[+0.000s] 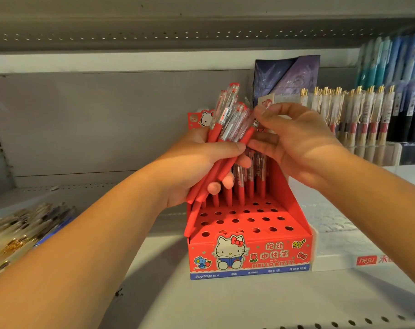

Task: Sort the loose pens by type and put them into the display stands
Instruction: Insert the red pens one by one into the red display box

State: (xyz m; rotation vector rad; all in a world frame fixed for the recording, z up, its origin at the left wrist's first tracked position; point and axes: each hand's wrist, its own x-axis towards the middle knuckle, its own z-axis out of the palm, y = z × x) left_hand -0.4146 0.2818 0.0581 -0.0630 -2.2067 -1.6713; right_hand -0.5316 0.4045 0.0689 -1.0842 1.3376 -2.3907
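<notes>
Holding red pens point(226, 129) over Joytop stand point(268, 251).

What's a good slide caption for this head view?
Left hand grips a bunch of red pens while right hand pinches one above the red stand.

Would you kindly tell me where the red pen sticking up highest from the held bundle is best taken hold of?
Likely pinch the highest red pen by its clear upper barrel, coming from above: that end stands clear of the bundle, while the left hand wraps its red lower part.
</notes>
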